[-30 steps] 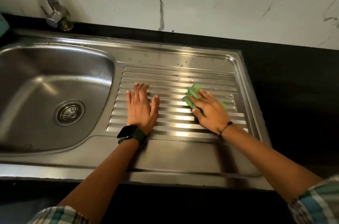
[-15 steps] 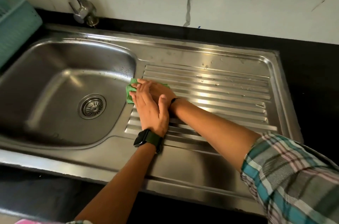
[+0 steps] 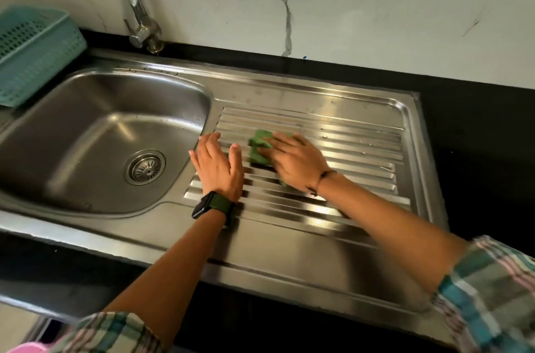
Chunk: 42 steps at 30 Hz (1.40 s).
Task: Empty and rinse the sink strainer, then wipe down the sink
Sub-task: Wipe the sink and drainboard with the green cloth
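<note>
From the head camera: the right hand (image 3: 295, 160) presses a green cloth (image 3: 258, 150) flat-fingered onto the ridged draining board (image 3: 362, 156). Just left, the left hand (image 3: 218, 166) lies flat, fingers straight, holding nothing. The strainer (image 3: 144, 167) sits in the sink (image 3: 86, 127) drain, farther left.

White veined marble wall (image 3: 347, 5) rises behind a black countertop (image 3: 477, 127).
</note>
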Motion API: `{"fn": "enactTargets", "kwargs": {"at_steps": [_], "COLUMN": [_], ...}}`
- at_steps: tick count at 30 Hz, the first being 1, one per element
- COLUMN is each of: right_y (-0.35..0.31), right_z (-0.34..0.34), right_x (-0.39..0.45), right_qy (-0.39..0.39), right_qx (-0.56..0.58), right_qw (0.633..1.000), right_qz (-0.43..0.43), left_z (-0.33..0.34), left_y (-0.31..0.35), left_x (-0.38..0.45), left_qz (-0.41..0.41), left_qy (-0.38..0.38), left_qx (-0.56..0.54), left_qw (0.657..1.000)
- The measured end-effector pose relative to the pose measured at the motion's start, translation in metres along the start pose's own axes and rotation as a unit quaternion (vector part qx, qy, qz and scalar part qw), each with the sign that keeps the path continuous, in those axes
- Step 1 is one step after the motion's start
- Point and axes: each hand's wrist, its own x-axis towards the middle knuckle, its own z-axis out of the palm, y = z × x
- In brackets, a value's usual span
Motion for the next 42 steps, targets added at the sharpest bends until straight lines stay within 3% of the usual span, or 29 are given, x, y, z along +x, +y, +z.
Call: {"fn": "enactTargets", "kwargs": {"at_steps": [2, 7, 15, 18, 25, 35, 42], "right_y": [0.029, 0.063, 0.036, 0.033, 0.047, 0.119, 0.088], "right_z": [-0.005, -0.015, -0.003, 0.0, 0.002, -0.004, -0.006], "right_x": [-0.052, -0.147, -0.149, -0.144, -0.119, -0.053, -0.079], "right_qy": [0.02, -0.018, 0.084, 0.108, 0.008, -0.041, -0.028], "right_qx": [0.001, -0.015, 0.021, 0.037, 0.002, 0.018, 0.03], "right_qw": [0.999, 0.976, 0.905, 0.894, 0.886, 0.889, 0.896], "right_qz": [0.039, 0.218, 0.416, 0.434, 0.464, 0.456, 0.442], "left_z": [-0.001, 0.005, 0.018, 0.036, 0.088, 0.1, 0.089], "left_y": [0.0, 0.007, 0.026, 0.042, 0.081, 0.078, 0.078], "left_x": [-0.001, -0.004, 0.004, -0.002, -0.01, -0.008, -0.003], "left_qz": [0.029, 0.141, 0.238, 0.287, 0.373, 0.357, 0.322], "left_qy": [-0.025, -0.11, -0.22, -0.275, -0.312, -0.278, -0.286], "left_qx": [0.0, 0.045, 0.081, 0.069, 0.117, 0.123, 0.082], "left_qw": [0.999, 0.983, 0.942, 0.915, 0.866, 0.883, 0.899]}}
